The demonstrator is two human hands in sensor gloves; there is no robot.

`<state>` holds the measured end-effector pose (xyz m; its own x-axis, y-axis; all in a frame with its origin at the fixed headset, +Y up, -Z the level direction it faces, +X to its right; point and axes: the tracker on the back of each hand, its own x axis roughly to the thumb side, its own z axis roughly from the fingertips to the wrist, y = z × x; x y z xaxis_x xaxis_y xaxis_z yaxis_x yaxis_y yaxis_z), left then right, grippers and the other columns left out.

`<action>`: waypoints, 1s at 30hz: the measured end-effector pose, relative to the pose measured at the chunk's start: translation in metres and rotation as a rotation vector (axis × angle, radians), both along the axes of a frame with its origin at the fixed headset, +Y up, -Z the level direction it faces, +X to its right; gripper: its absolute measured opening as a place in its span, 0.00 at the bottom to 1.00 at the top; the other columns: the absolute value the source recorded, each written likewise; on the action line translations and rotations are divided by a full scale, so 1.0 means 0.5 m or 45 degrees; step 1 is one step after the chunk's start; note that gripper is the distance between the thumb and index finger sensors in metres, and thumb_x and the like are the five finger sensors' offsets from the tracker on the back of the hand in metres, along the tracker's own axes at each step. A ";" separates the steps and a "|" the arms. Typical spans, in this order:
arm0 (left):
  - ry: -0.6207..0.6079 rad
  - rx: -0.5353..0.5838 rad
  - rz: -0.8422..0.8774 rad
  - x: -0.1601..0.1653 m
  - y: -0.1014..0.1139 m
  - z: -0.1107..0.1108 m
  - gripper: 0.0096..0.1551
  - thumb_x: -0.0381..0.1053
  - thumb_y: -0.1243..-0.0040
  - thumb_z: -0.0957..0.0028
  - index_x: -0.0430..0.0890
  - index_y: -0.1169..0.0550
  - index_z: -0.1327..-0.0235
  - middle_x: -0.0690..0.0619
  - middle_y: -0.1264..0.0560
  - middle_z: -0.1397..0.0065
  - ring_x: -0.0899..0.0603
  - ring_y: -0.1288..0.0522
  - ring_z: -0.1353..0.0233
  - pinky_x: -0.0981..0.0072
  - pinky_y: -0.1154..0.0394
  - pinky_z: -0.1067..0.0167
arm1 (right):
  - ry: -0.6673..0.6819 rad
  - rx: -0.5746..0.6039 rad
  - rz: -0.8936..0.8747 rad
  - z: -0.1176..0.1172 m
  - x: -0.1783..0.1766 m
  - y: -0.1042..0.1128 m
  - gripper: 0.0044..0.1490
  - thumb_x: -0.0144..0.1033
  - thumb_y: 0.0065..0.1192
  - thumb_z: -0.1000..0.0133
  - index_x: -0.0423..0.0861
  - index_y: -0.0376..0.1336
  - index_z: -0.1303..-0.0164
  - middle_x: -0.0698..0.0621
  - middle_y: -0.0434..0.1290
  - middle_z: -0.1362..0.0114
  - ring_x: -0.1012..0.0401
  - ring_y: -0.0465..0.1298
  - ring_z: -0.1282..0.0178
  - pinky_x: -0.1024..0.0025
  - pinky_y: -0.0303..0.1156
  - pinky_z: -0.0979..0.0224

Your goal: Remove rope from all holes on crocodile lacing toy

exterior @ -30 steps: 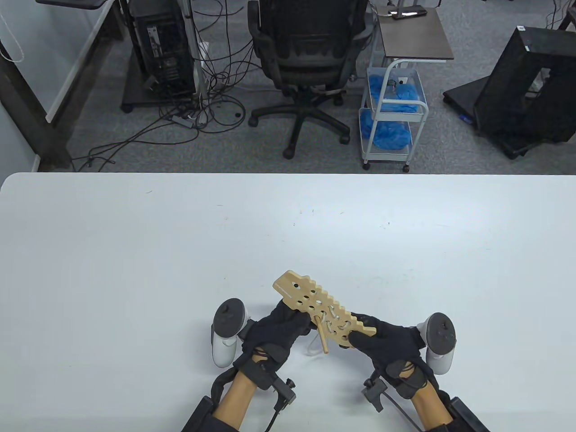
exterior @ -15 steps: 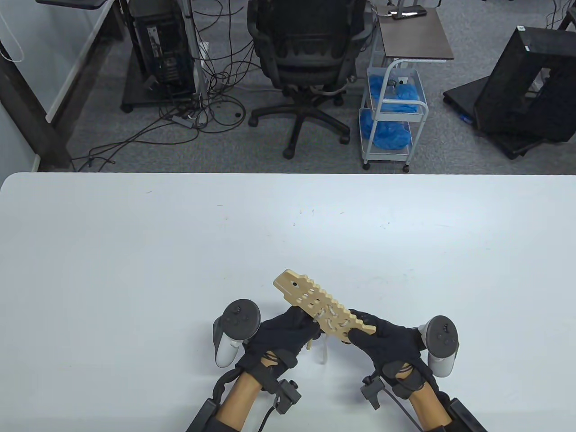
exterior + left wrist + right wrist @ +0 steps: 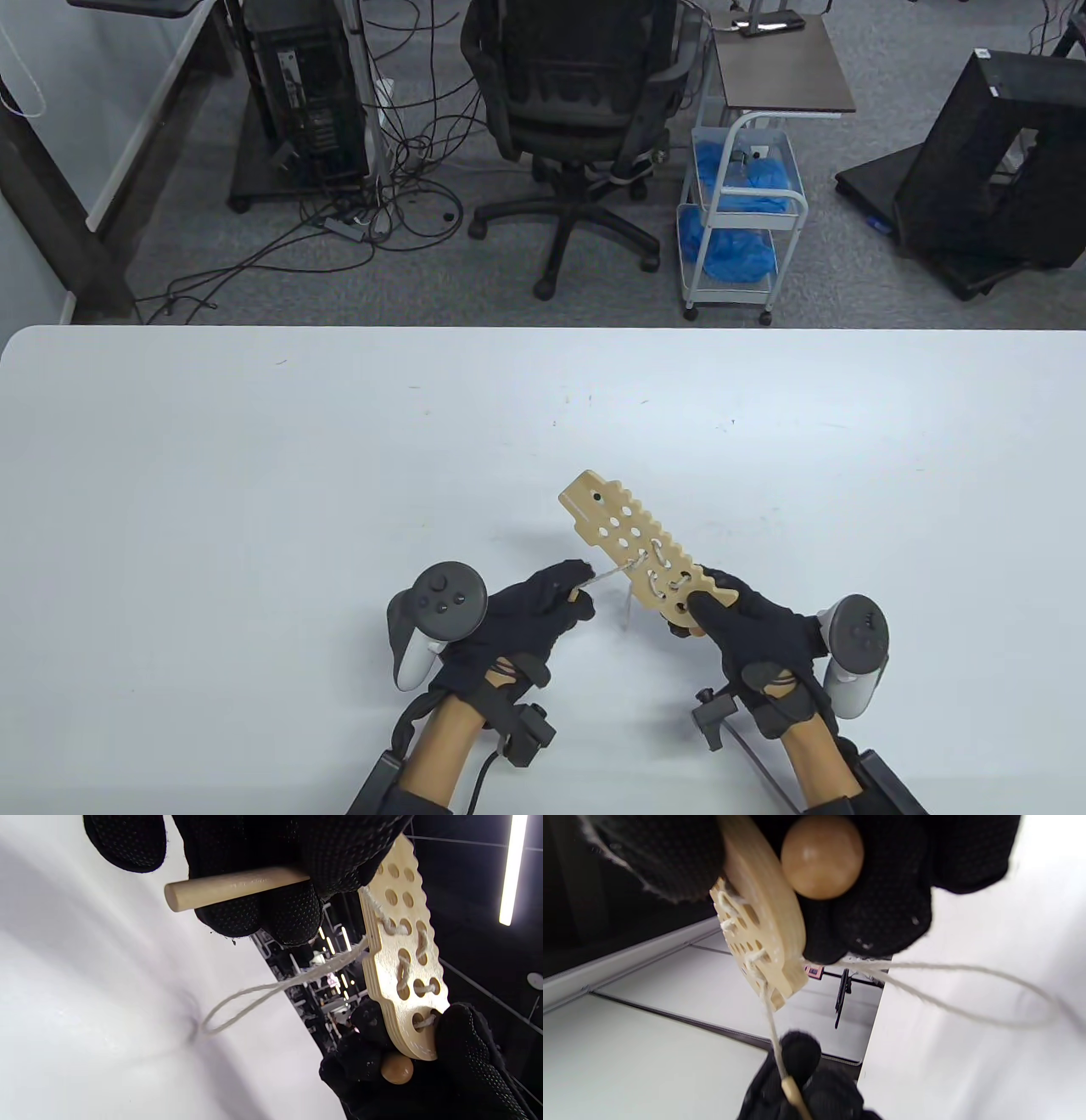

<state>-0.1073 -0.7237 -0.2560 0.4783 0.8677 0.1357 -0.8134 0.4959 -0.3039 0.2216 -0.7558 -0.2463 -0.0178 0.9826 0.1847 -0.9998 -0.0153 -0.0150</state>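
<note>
A pale wooden crocodile lacing board (image 3: 640, 552) with many holes is lifted over the table's near middle. My right hand (image 3: 721, 615) grips its near end, thumb on top (image 3: 466, 1035); a wooden bead (image 3: 821, 855) sits under that end. White rope (image 3: 615, 573) still weaves through the holes nearest my right hand (image 3: 403, 967). My left hand (image 3: 564, 594) pinches the wooden needle (image 3: 229, 889) at the rope's free end and holds it left of the board, the rope taut from a hole. A slack loop (image 3: 967, 993) hangs below the board.
The white table (image 3: 254, 475) spreads wide on all sides of the hands. Beyond its far edge stand an office chair (image 3: 585, 110), a small cart (image 3: 738, 212) with blue bags and cables on the floor.
The board has swung up and to the right with my right hand. My left hand has left the board's underside and moved left with the needle, drawing rope out through a hole.
</note>
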 end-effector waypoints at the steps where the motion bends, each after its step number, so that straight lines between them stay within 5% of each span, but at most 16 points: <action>1: 0.011 0.002 -0.002 -0.004 -0.001 -0.002 0.32 0.45 0.35 0.48 0.55 0.25 0.27 0.54 0.15 0.38 0.45 0.18 0.39 0.35 0.29 0.33 | -0.029 -0.012 -0.011 -0.001 0.007 -0.002 0.30 0.41 0.71 0.51 0.36 0.72 0.45 0.35 0.83 0.49 0.43 0.82 0.56 0.37 0.72 0.46; 10: 0.098 0.025 -0.056 -0.035 -0.002 -0.012 0.32 0.45 0.35 0.48 0.55 0.25 0.27 0.54 0.15 0.38 0.45 0.18 0.40 0.35 0.29 0.33 | -0.252 -0.121 -0.059 -0.003 0.063 -0.016 0.30 0.42 0.70 0.51 0.34 0.72 0.47 0.34 0.83 0.51 0.44 0.83 0.58 0.38 0.73 0.48; 30: 0.355 0.108 -0.276 -0.117 -0.001 -0.028 0.32 0.46 0.33 0.49 0.55 0.24 0.28 0.54 0.15 0.39 0.47 0.17 0.45 0.37 0.28 0.34 | -0.410 -0.198 -0.170 -0.004 0.122 -0.028 0.31 0.42 0.69 0.50 0.34 0.72 0.47 0.34 0.83 0.51 0.44 0.83 0.59 0.38 0.73 0.48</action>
